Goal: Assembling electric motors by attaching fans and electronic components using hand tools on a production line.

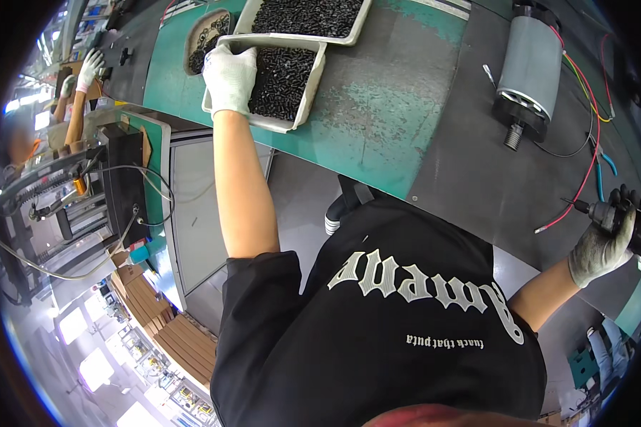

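My left hand [230,80], in a white knit glove, is over the left side of a white tray [316,84] full of small black screws [283,80]. Its fingers are bent together near the far left corner, and what they pinch is hidden. Far to the right, my gloved right hand [600,255] is wrapped round a dark power screwdriver [605,213], its bit pointing left. Beyond that hand, a grey cylindrical motor [530,64] with a threaded shaft lies on the bench, its coloured wires [584,82] trailing to the right.
Behind the near tray stands a second tray of black parts [306,18], with a small dish [198,39] beside it. Blue-handled pliers [605,174] lie near the screwdriver. The worn green bench top [377,114] ends in front of me. Another person's gloved hand [90,67] shows at far left.
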A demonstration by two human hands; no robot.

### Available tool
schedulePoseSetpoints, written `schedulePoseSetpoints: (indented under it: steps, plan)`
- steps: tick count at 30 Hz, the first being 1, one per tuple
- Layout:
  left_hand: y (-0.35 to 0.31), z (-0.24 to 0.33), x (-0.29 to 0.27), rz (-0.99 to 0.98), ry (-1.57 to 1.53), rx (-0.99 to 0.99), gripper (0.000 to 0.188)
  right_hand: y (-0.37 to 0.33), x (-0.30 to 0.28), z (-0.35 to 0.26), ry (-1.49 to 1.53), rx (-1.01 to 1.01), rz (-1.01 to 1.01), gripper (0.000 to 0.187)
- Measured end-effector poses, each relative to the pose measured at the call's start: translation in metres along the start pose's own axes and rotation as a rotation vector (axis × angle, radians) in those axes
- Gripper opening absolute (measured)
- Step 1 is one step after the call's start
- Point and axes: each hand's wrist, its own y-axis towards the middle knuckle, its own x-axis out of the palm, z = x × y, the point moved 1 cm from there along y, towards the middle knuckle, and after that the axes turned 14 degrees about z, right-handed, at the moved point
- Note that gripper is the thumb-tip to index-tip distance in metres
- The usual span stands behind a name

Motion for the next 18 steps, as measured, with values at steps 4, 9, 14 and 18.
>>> schedulePoseSetpoints:
  steps: [4,9,14,18]
  plan:
    - [0.001,-0.001,-0.001,-0.089,-0.108,-0.056,0.031,0.005,-0.003,0.001,0.02,0.014,-0.013,0.028]
    - [-0.005,0.014,-0.028,-0.049,-0.027,0.047,0.03,-0.009,0.012,-0.004,-0.022,0.011,-0.032,0.032]
    - [-0.019,0.02,-0.043,-0.052,-0.063,0.027,0.023,-0.016,0.011,-0.009,0.053,0.048,-0.089,0.033]
    - [-0.028,0.034,-0.052,-0.072,-0.399,-0.108,0.018,-0.015,0.014,-0.013,0.12,0.111,-0.127,0.039]
